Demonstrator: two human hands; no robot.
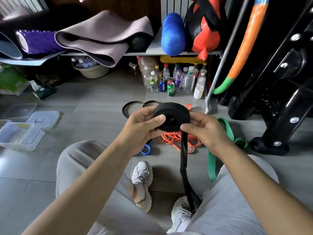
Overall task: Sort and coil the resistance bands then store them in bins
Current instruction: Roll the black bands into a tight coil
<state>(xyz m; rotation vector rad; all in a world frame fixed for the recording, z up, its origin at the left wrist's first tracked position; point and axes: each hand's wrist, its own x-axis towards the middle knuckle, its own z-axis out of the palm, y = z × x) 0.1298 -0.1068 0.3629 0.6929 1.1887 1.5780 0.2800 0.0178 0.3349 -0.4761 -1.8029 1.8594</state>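
Observation:
I hold a thick coil of black resistance band (pixel 171 114) in front of me over the floor. My left hand (pixel 143 128) grips its left side with the thumb on top. My right hand (pixel 205 131) pinches the coil's right edge, where the loose black tail (pixel 184 165) hangs down toward my shoes. On the floor below lie a tangled orange band (pixel 177 139), a green band (pixel 225 146), a small blue loop (pixel 146 149) and thin dark loops (pixel 130 107). Clear plastic bins (pixel 20 134) sit at the left.
Loose bin lids (pixel 44 117) lie by the bins. Bottles and cans (pixel 174 78) stand under a shelf holding yoga mats (pixel 101 36) and a blue foam roller (pixel 172 34). A black gym machine (pixel 274 92) fills the right side. My legs and shoes (pixel 142 184) are below.

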